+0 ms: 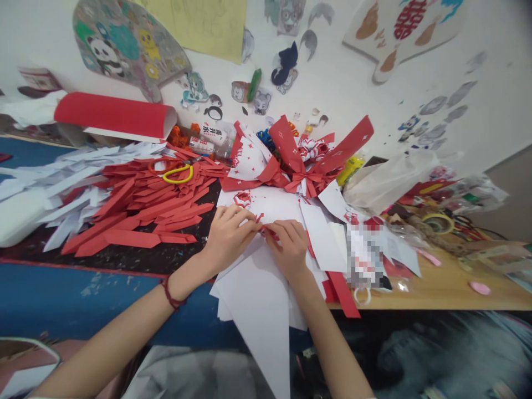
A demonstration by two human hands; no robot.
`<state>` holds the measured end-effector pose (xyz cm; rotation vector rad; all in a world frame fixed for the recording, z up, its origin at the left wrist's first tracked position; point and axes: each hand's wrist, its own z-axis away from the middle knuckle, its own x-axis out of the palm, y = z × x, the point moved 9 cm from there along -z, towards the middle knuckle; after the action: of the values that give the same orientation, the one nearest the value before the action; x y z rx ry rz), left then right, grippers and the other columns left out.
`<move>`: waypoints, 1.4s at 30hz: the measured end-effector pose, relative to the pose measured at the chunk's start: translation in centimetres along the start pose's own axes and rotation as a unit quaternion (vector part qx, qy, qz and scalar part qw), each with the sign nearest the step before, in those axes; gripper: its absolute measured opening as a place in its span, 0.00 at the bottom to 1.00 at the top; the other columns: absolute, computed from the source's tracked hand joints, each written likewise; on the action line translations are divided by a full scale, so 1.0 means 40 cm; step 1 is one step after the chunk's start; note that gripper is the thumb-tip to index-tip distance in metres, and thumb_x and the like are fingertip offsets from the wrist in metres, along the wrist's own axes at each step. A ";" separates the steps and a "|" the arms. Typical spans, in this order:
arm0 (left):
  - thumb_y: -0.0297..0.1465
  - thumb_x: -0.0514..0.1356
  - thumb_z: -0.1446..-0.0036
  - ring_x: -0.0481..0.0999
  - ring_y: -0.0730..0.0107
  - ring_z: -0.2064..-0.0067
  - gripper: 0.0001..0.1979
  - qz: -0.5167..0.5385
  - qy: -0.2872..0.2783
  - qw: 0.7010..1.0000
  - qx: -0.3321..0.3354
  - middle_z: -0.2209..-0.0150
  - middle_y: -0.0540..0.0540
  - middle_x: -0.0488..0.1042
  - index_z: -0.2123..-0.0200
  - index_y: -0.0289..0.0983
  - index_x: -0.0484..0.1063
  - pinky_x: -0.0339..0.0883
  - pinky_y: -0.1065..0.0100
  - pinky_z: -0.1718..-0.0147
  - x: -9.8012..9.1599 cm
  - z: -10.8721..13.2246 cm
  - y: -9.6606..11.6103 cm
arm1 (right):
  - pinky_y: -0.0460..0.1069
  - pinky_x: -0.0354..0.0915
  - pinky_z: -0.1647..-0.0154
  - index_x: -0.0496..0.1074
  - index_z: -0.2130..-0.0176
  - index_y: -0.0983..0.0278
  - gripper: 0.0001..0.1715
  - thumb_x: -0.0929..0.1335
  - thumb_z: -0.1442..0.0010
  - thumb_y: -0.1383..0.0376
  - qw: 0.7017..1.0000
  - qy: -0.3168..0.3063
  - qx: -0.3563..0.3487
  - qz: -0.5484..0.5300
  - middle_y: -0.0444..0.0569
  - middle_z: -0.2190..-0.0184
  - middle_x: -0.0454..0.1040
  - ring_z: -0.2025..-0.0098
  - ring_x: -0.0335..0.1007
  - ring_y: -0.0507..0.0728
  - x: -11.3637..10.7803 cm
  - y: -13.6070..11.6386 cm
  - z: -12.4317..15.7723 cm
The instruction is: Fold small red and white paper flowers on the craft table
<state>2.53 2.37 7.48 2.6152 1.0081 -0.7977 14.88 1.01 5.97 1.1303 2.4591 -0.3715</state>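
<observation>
Above a stack of white paper sheets (261, 288), my left hand (230, 233) and my right hand (291, 241) meet with fingers closed in a pinch. Between the fingertips is a small red piece of paper (268, 226), mostly hidden by the fingers. A red braided cord circles my left wrist. Just beyond the hands, a cluster of folded red and white paper (305, 180) stands against the wall. To the left lies a heap of folded red paper strips (162, 205), with yellow-and-red-handled scissors (178, 174) resting on it.
White folded strips (78, 177) pile up at far left beside a white rounded object (20, 216). A red paper roll (116, 116) and a clear bottle (210, 147) stand behind. At right are a plastic bag (386, 177), a tape roll (438, 223) and a red strip (344, 293) overhanging the edge.
</observation>
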 end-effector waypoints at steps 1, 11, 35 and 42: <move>0.28 0.61 0.39 0.67 0.68 0.64 0.05 -0.012 0.009 1.000 0.011 0.66 0.50 0.77 0.69 0.39 0.73 0.54 0.62 0.64 -0.006 0.000 0.005 | 0.51 0.66 0.60 0.73 0.58 0.62 0.09 0.69 0.40 0.71 1.000 0.007 -0.023 0.003 0.48 0.66 0.78 0.63 0.70 0.55 -0.005 -0.010 0.000; 0.25 0.56 0.36 0.66 0.65 0.61 0.09 -0.094 -0.125 0.968 0.198 0.66 0.47 0.75 0.69 0.36 0.72 0.55 0.61 0.63 0.055 0.032 0.070 | 0.52 0.58 0.63 0.73 0.69 0.62 0.11 0.66 0.38 0.75 0.987 -0.111 -0.113 0.040 0.45 0.69 0.78 0.62 0.64 0.56 0.055 -0.032 0.025; 0.33 0.59 0.37 0.68 0.63 0.58 0.06 0.148 -0.124 0.970 -0.151 0.62 0.47 0.74 0.67 0.38 0.71 0.55 0.60 0.60 0.077 -0.016 -0.059 | 0.55 0.66 0.53 0.69 0.52 0.57 0.13 0.67 0.37 0.59 0.903 -0.064 0.326 -0.272 0.50 0.51 0.68 0.54 0.67 0.57 0.057 0.136 0.029; 0.39 0.60 0.40 0.72 0.66 0.61 0.12 0.376 -0.082 0.894 -0.230 0.67 0.47 0.76 0.70 0.38 0.74 0.62 0.62 0.59 0.049 -0.021 -0.101 | 0.51 0.70 0.60 0.57 0.40 0.50 0.38 0.73 0.45 0.53 0.744 -0.139 0.382 -0.531 0.47 0.51 0.72 0.62 0.71 0.54 0.116 0.103 0.041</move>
<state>1.35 6.74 7.01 2.1831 0.0615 -0.4837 15.74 6.05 2.09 -0.3282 2.4127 -1.8288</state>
